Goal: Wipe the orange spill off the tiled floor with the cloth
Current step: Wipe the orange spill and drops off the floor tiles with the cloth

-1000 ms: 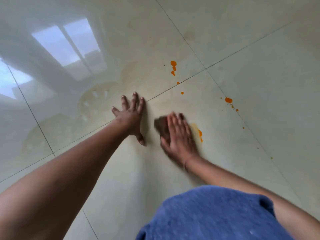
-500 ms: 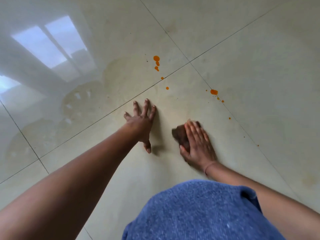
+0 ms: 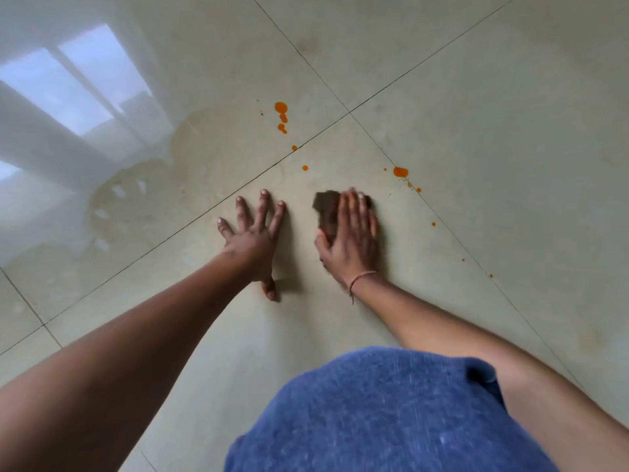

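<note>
The right hand (image 3: 352, 233) slid the cloth (image 3: 326, 209) forward — orange smear (beside it earlier) gone.

left hand (image 3: 253, 238): flat, palm down, fingers spread, thumb toward the near side, arm straight from near left | right hand (image 3: 352, 235): flat, palm down, fingers together pointing far, arm from near right

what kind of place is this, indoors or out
Indoors, probably a room in a home: a glossy floor of large pale tiles with thin grout lines, and a window's reflection shining on it. Nothing shows which room.
</note>
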Action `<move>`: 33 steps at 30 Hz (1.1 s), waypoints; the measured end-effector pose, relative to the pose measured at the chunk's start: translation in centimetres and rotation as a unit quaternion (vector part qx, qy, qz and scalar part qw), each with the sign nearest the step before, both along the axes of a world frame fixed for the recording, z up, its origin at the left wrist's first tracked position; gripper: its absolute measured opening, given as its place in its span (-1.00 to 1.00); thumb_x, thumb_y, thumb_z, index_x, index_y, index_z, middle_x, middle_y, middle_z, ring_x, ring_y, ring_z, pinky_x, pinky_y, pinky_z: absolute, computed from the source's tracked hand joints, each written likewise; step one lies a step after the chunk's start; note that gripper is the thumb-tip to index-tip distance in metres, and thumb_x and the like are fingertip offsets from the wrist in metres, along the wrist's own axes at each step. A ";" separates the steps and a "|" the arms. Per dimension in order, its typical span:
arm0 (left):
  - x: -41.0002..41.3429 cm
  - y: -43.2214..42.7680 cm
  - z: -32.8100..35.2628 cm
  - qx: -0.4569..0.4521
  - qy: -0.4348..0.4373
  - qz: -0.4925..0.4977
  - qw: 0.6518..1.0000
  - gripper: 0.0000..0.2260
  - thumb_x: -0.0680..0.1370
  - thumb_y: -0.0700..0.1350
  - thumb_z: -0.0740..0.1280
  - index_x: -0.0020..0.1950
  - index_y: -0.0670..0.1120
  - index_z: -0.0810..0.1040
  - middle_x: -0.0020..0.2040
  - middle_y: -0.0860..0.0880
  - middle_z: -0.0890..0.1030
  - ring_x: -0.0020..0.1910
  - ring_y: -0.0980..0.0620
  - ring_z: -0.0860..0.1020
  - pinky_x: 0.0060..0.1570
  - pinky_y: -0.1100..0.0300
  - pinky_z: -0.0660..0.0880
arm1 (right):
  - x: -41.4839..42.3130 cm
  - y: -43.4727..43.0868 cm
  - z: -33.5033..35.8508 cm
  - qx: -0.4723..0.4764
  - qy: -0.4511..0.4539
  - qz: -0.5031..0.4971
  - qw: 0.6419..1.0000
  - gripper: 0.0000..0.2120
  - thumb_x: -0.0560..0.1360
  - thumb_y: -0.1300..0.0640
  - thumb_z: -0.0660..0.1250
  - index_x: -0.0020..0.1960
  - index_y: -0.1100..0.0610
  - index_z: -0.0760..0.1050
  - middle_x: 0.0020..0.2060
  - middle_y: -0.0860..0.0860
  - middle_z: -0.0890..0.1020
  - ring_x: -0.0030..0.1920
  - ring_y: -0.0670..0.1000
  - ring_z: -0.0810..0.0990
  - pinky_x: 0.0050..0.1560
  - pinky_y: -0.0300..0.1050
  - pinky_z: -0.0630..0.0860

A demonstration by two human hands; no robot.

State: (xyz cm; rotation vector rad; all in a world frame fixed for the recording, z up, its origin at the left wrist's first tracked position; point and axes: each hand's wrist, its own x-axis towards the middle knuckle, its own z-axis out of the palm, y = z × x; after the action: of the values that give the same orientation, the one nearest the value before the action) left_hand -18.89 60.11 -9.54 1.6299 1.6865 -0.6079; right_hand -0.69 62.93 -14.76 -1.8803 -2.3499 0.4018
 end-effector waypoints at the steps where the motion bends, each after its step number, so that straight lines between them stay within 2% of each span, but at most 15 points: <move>1: -0.1 0.0 0.0 0.003 0.000 0.001 1.000 0.46 0.07 0.14 0.66 0.50 -0.03 -0.46 0.46 -0.14 -0.54 0.43 -0.39 -0.42 0.31 -0.51 -0.06 | -0.1 -1.1 -0.1 0.000 -0.006 0.056 0.998 -0.24 0.44 -0.16 0.16 0.52 0.23 0.18 0.51 0.16 0.23 0.52 0.14 0.13 0.51 0.05 0.04; 3: -0.4 0.1 0.0 0.015 -0.004 -0.007 1.000 0.43 0.09 0.14 0.65 0.52 -0.02 -0.42 0.48 -0.12 -0.51 0.45 -0.38 -0.39 0.32 -0.50 -0.03 | 2.8 -4.1 0.4 -0.011 -0.028 0.171 0.985 -0.23 0.44 -0.17 0.16 0.53 0.20 0.16 0.53 0.12 0.19 0.53 0.09 0.10 0.49 0.07 0.10; 5: -0.9 0.2 -0.1 0.039 -0.006 -0.013 0.999 0.38 0.10 0.16 0.64 0.55 0.00 -0.34 0.53 -0.09 -0.41 0.50 -0.35 -0.29 0.35 -0.44 0.09 | 6.0 -3.3 0.3 -0.008 -0.038 0.202 0.979 -0.23 0.43 -0.19 0.14 0.54 0.18 0.16 0.53 0.10 0.18 0.53 0.08 0.10 0.45 0.10 0.17; 7: -1.8 0.8 0.0 0.090 0.009 -0.023 0.996 0.32 0.07 0.22 0.63 0.58 0.02 -0.16 0.57 -0.07 -0.17 0.52 -0.28 -0.05 0.32 -0.31 0.26 | 4.6 0.2 0.0 -0.001 -0.035 0.097 0.995 -0.24 0.44 -0.18 0.13 0.52 0.20 0.18 0.51 0.14 0.23 0.52 0.11 0.14 0.47 0.10 0.13; 9: -3.4 2.1 0.0 0.144 0.028 0.014 0.989 0.27 0.05 0.26 0.62 0.57 0.01 -0.05 0.56 -0.08 0.00 0.48 -0.20 0.11 0.33 -0.23 0.26 | 0.4 2.8 -0.1 0.010 -0.024 0.005 1.000 -0.24 0.43 -0.18 0.13 0.51 0.22 0.20 0.50 0.17 0.26 0.51 0.15 0.16 0.50 0.10 0.08; 10: -4.5 3.1 0.1 0.153 0.040 0.051 0.986 0.29 0.06 0.26 0.61 0.58 0.01 -0.08 0.57 -0.10 -0.02 0.50 -0.21 0.09 0.37 -0.26 0.19 | -1.3 3.0 -0.3 0.025 -0.016 0.007 1.000 -0.24 0.43 -0.18 0.14 0.51 0.23 0.20 0.49 0.17 0.26 0.51 0.16 0.16 0.50 0.10 0.06; 13: -7.8 5.6 0.5 0.106 0.046 0.180 0.977 0.37 0.07 0.21 0.64 0.58 0.02 -0.25 0.58 -0.09 -0.26 0.54 -0.28 -0.15 0.38 -0.41 0.00 | -0.8 0.1 -0.5 0.029 -0.016 0.142 0.989 -0.25 0.45 -0.17 0.13 0.52 0.22 0.19 0.52 0.14 0.22 0.53 0.10 0.13 0.50 0.04 0.06; 16: -9.1 6.2 0.3 0.060 0.022 0.208 0.976 0.43 0.03 0.16 0.67 0.56 0.05 -0.30 0.56 -0.03 -0.35 0.52 -0.29 -0.25 0.30 -0.50 0.08 | 2.8 0.1 -0.2 0.005 -0.011 0.233 0.973 -0.23 0.43 -0.18 0.13 0.54 0.18 0.17 0.53 0.10 0.19 0.53 0.07 0.11 0.46 0.08 0.14; 21: -9.3 6.8 -0.3 0.054 -0.005 0.209 0.976 0.44 0.01 0.11 0.68 0.56 0.09 -0.31 0.54 -0.02 -0.39 0.50 -0.31 -0.30 0.26 -0.53 0.09 | -6.5 8.1 -0.4 0.035 0.002 0.051 0.998 -0.23 0.41 -0.18 0.14 0.49 0.25 0.24 0.48 0.19 0.29 0.49 0.17 0.21 0.49 0.05 0.05; 23: -9.6 6.8 -0.2 0.057 -0.008 0.210 0.976 0.43 0.02 0.11 0.68 0.56 0.09 -0.30 0.54 -0.03 -0.39 0.50 -0.33 -0.30 0.26 -0.53 0.08 | -9.2 6.8 -0.4 0.027 0.014 0.123 0.992 -0.24 0.42 -0.17 0.14 0.49 0.26 0.24 0.48 0.20 0.28 0.49 0.16 0.20 0.49 0.06 0.06; 25: -9.6 6.8 -0.1 0.061 -0.013 0.207 0.976 0.42 0.03 0.10 0.68 0.57 0.09 -0.29 0.55 -0.04 -0.38 0.50 -0.33 -0.29 0.27 -0.53 0.09 | -6.5 3.6 -0.5 0.012 -0.016 0.248 0.969 -0.23 0.43 -0.18 0.17 0.51 0.24 0.20 0.50 0.17 0.25 0.51 0.12 0.17 0.47 0.08 0.13; 27: -9.6 6.9 0.1 0.058 -0.010 0.211 0.976 0.42 0.03 0.10 0.68 0.57 0.09 -0.29 0.54 -0.04 -0.39 0.50 -0.33 -0.29 0.28 -0.52 0.10 | -2.4 4.0 -0.2 0.000 -0.021 0.301 0.953 -0.21 0.42 -0.18 0.19 0.52 0.22 0.18 0.51 0.15 0.23 0.52 0.09 0.14 0.42 0.13 0.22; 29: -9.4 7.0 0.2 0.051 -0.002 0.213 0.976 0.43 0.02 0.09 0.69 0.56 0.09 -0.31 0.54 -0.04 -0.40 0.50 -0.33 -0.29 0.29 -0.51 0.11 | -2.6 8.4 -0.3 0.006 -0.021 0.215 0.976 -0.23 0.43 -0.18 0.15 0.52 0.22 0.19 0.51 0.16 0.24 0.51 0.10 0.12 0.44 0.12 0.19; 31: -9.3 7.4 -0.3 0.048 0.003 0.210 0.976 0.44 0.02 0.10 0.68 0.56 0.09 -0.33 0.53 -0.05 -0.41 0.50 -0.34 -0.29 0.29 -0.50 0.11 | -7.7 13.6 -0.2 0.012 -0.023 0.083 0.996 -0.23 0.43 -0.19 0.10 0.52 0.22 0.19 0.50 0.16 0.24 0.51 0.13 0.13 0.49 0.07 0.08; 33: -9.4 7.6 -0.4 0.048 0.007 0.208 0.977 0.44 0.02 0.11 0.68 0.55 0.09 -0.34 0.53 -0.06 -0.42 0.50 -0.36 -0.29 0.29 -0.49 0.11 | -12.9 14.8 -0.1 0.029 -0.004 0.072 0.997 -0.23 0.43 -0.19 0.09 0.50 0.24 0.21 0.49 0.18 0.26 0.51 0.16 0.18 0.49 0.06 0.05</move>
State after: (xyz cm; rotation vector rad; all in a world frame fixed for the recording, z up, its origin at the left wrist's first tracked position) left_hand -28.32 67.73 -9.97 1.2773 2.0158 -0.3352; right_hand -13.57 77.72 -14.85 -1.6972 -2.4834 0.3343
